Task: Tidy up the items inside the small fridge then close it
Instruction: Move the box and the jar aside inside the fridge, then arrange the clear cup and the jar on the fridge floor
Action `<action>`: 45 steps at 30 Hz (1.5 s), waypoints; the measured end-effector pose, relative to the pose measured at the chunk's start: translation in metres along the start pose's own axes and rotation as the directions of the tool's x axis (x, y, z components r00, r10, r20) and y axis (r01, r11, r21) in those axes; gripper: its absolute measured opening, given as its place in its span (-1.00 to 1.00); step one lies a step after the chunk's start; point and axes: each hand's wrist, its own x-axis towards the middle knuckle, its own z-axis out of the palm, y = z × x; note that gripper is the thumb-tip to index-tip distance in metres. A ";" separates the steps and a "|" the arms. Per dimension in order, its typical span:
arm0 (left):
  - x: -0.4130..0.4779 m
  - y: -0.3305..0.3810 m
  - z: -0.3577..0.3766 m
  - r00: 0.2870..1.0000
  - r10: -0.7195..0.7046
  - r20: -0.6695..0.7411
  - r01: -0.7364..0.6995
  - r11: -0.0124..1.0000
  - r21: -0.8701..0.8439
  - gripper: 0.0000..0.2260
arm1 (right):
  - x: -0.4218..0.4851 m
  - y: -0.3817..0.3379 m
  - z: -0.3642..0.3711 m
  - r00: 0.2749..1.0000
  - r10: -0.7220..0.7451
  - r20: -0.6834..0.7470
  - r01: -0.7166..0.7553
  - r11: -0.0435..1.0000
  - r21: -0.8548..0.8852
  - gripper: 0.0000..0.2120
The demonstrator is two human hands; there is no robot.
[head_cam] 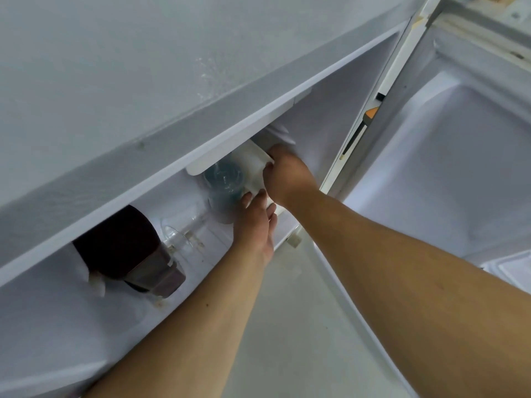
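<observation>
Inside the fridge (172, 145): one dark bottle (129, 251), one clear glass (184, 231), one bluish cup (224, 182), one white box (255, 168).

The fridge (172, 110) fills the upper left of the frame, its door (459, 168) swung open at the right. Inside, a jar (135, 251) lies at lower left, a glass (184, 231) just right of it, and a cup (224, 185) further right. A box (255, 165) sits right of the cup. The left hand (255, 222) is below the box, the right hand (287, 176) at its right side.
</observation>
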 end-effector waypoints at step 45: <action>-0.084 0.010 -0.060 0.884 0.370 -0.284 -0.339 0.928 0.153 -0.86 | -0.075 0.016 0.028 0.993 0.117 -0.029 -0.086 0.858 0.507 -0.85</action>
